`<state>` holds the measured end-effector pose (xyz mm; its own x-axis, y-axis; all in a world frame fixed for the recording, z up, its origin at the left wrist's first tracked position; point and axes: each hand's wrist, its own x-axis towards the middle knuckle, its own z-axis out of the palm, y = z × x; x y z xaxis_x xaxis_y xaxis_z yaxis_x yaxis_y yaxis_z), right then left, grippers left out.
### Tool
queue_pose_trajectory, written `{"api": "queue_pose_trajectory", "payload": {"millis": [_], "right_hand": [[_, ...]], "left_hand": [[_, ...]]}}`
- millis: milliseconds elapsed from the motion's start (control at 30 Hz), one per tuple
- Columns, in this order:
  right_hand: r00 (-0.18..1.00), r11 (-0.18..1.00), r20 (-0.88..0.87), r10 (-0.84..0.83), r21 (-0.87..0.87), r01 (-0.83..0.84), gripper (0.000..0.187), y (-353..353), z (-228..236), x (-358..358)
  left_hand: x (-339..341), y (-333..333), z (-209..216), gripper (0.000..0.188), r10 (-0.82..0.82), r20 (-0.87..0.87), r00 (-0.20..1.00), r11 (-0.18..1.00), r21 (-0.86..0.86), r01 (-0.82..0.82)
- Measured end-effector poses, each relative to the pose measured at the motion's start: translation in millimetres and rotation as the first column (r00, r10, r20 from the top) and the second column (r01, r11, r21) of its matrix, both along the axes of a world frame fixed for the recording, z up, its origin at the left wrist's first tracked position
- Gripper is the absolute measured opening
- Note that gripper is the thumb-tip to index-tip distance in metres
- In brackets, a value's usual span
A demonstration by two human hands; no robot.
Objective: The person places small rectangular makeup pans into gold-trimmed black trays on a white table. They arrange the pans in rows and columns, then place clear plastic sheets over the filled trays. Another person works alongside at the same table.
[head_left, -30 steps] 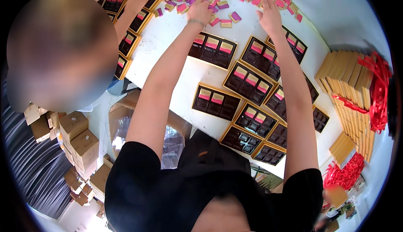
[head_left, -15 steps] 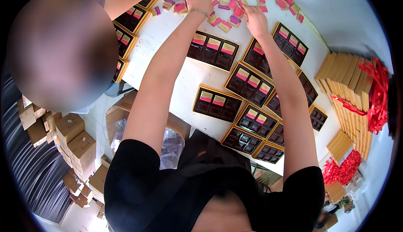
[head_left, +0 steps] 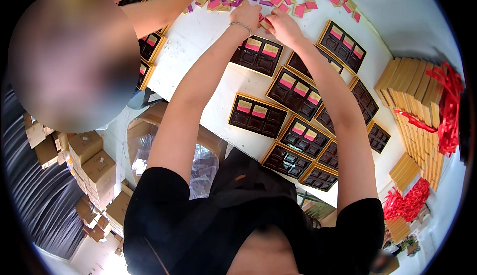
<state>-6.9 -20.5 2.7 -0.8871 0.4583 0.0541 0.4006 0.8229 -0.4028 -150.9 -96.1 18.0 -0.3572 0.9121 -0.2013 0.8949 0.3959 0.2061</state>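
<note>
Having been drawn closer, left hand (head_left: 244,16) and right hand (head_left: 284,25) are curled, pink-and-gold wrapped rectangles (head_left: 265,23) between them; any pinch cannot be discerned.

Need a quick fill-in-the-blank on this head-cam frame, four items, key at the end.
1. A bracelet circles the person's ____ wrist.
2. The uppermost tray to the right of the right hand holds ____ wrapped pieces.
3. The heaped ribbons at the far right are coloured ____.
4. The person's short sleeves are coloured ____.

Missing words: left; three; red; black.
</note>
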Motion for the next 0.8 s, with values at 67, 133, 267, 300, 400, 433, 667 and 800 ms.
{"api": "queue_pose_trajectory", "payload": {"millis": [67, 133, 267, 300, 400, 433, 667, 800], "right_hand": [[0.993, 0.996, 0.093, -0.069, 0.054, 0.064, 0.024, -6.1, 0.5, -5.1], [0.988, 0.991, 0.081, -0.128, 0.048, 0.125, 0.025, -6.9, 2.2, -9.6], [0.995, 0.997, 0.072, -0.065, 0.05, 0.061, 0.026, -21.5, 14.6, -24.2], [0.998, 0.994, -0.061, -0.026, 0.103, 0.033, 0.023, -17.9, 12.6, -32.4], [0.983, 0.989, -0.118, -0.142, 0.02, 0.145, 0.022, -25.3, 22.0, 11.8], [0.974, 0.976, -0.07, -0.217, -0.043, 0.215, 0.022, -28.0, 44.2, 36.9], [0.688, 0.538, -0.02, -0.725, -0.64, 0.549, 0.014, -206.2, 93.3, 260.1], [0.405, 0.073, 0.136, -0.904, -0.885, 0.46, 0.02, -321.5, 61.2, 320.0]], "left_hand": [[-8.6, 2.1, -7.0, 0.051, 0.003, 0.016, 1.0, 1.0, -0.007, -0.003], [-13.9, 5.5, -15.3, 0.048, -0.017, 0.005, 1.0, 1.0, 0.004, 0.017], [-20.2, 10.8, -19.5, 0.033, -0.142, -0.023, 0.99, 0.984, 0.105, 0.143], [-40.4, 19.7, -38.4, 0.027, -0.16, -0.074, 0.984, 0.981, 0.102, 0.167], [-36.4, 4.5, -35.6, 0.014, -0.076, -0.005, 0.997, 0.943, 0.325, 0.073], [-6.1, -16.7, 6.6, 0.015, -0.062, -0.046, 0.997, 0.933, 0.351, 0.074], [198.8, -252.2, 52.3, 0.03, -0.634, 0.343, 0.693, 0.745, 0.512, 0.428], [268.2, -308.7, 41.3, 0.042, -0.53, 0.393, 0.751, 0.842, 0.347, 0.413]]}}
